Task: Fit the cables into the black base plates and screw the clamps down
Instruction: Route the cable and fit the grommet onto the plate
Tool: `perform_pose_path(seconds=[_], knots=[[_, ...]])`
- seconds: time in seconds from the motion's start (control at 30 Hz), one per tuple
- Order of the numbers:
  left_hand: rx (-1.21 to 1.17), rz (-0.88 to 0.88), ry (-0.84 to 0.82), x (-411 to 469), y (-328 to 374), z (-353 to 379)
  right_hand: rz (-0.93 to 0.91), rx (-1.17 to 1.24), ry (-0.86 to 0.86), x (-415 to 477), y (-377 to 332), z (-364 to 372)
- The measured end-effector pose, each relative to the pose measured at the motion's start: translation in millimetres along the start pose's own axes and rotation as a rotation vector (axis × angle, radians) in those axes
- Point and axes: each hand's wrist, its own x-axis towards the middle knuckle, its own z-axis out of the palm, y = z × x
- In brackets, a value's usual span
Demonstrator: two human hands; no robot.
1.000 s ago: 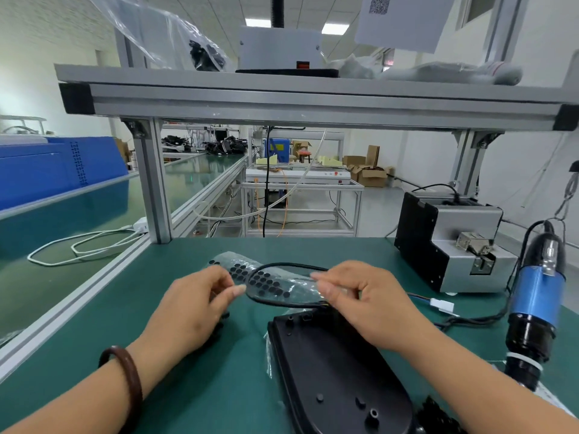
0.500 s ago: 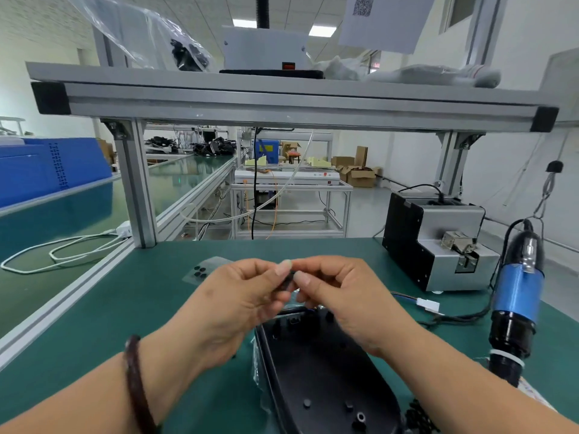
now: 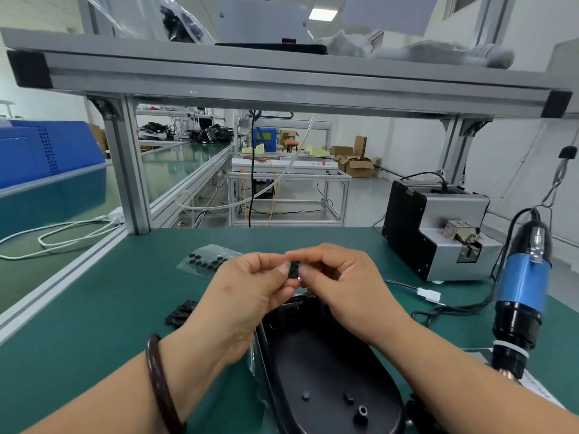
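A black base plate (image 3: 326,368) lies on the green bench in front of me, its hollow inner side up with several screw posts. Above its far end my left hand (image 3: 247,296) and my right hand (image 3: 341,283) meet, and both pinch one small black clamp piece (image 3: 294,270) between thumb and fingertips. A black cable (image 3: 451,308) with a white connector (image 3: 430,295) lies on the bench to the right. A few more black clamp pieces (image 3: 181,313) sit left of the plate.
A clear sheet of black round pads (image 3: 208,261) lies behind my hands. A grey and black screw feeder (image 3: 438,230) stands at the right, and a blue electric screwdriver (image 3: 521,292) hangs beside it. An aluminium frame post (image 3: 128,170) rises at the bench's back left.
One second ago my hands held the pad sheet and a cable loop. The sheet now lies on the bench, and both hands have come together on a small black clamp piece.
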Motion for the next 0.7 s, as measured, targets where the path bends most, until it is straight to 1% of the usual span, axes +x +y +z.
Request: perform_pose_path(seconds=[0.07,0.1,0.17,0.2,0.23,0.27,0.3,0.37,0.47,0.57,0.7], knots=[[0.125,0.043,0.001,1.3,0.9,-3.6,0.02,-0.021,-0.01,3.0,1.0,-2.5],[0.251,0.093,0.016,2.5,1.3,-6.8,0.057,0.016,-0.001,5.0,1.4,-4.6],[0.649,0.255,0.06,5.4,2.6,-17.3,0.125,0.048,0.015,9.2,4.2,-10.2],[0.85,0.327,0.039,4.7,4.0,-22.7,0.145,0.036,0.001,10.3,5.5,-12.5],[0.999,0.374,-0.021,2.7,5.1,-27.1,0.162,0.022,-0.032,10.5,6.1,-13.7],[1.082,0.39,-0.097,0.1,5.6,-30.7,0.178,0.003,-0.078,10.1,6.3,-13.5],[1.116,0.384,-0.169,-2.2,5.3,-32.9,0.189,-0.023,-0.123,9.5,7.0,-12.6],[1.182,0.401,-0.239,-4.5,3.5,-34.0,0.202,-0.074,-0.182,8.5,8.6,-10.6],[1.274,0.489,-0.23,-1.8,1.1,-34.0,0.234,-0.054,-0.233,8.9,8.9,-11.8],[1.246,0.5,-0.216,-0.8,-1.3,-34.8,0.268,-0.014,-0.284,9.5,8.2,-14.6],[1.105,0.439,-0.199,-1.0,-3.1,-34.9,0.298,0.038,-0.311,9.5,9.7,-15.2]])
